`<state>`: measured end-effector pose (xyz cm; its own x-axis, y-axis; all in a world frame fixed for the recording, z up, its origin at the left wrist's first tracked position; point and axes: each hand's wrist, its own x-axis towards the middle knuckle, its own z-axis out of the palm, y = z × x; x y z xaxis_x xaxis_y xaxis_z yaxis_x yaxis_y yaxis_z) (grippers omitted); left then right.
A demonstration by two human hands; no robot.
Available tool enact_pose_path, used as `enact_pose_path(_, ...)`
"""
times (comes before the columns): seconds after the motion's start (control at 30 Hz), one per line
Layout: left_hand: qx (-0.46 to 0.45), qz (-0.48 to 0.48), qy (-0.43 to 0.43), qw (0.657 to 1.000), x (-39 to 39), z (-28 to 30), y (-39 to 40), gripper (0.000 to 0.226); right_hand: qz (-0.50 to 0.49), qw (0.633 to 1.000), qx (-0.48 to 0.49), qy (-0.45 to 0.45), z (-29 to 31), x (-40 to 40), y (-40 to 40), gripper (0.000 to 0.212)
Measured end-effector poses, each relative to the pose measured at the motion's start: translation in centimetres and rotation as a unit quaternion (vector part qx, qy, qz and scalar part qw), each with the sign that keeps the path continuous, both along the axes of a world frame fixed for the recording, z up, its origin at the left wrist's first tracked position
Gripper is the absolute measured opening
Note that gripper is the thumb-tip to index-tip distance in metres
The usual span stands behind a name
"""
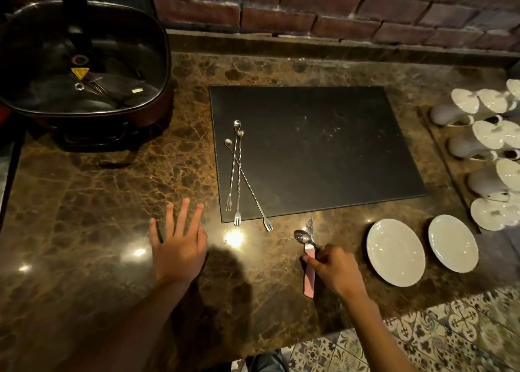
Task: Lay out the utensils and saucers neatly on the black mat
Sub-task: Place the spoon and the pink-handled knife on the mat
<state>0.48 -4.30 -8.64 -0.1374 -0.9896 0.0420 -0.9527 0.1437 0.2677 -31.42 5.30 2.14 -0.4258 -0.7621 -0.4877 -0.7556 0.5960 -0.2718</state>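
A black mat (323, 152) lies on the brown marble counter. Three long twisted bar spoons (238, 172) with fork ends rest crossed on its left side, their fork tips overhanging the near edge. My right hand (333, 270) is closed on a small spoon (303, 238), just in front of the mat. Under that hand lies a pink-handled knife (309, 276), blade pointing at the mat. Two white saucers (395, 252) (453, 242) sit on the counter right of my hand. My left hand (180, 245) hovers flat with fingers spread, left of the mat.
A dark lidded electric pan (84, 62) stands at the back left. White cups and saucers (484, 135) are stacked on a tray at the right edge. A brick wall (309, 3) runs behind the counter. The patterned tile floor (422, 338) shows at the lower right.
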Motion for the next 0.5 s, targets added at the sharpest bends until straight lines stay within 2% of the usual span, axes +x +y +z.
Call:
enact_pose_path(0.17, -0.041, -0.019, -0.007, 0.999, 0.5, -0.8, 0.1, 0.058, -0.028, 0.996, -0.071, 0.037, -0.1, -0.5, 1.1, 0.021)
enact_pose_path(0.5, -0.059, -0.024, -0.037, 0.997, 0.5, -1.2, 0.1, 0.057, 0.079, 0.995, 0.02, 0.063, -1.2, -3.2, 1.0, 0.022)
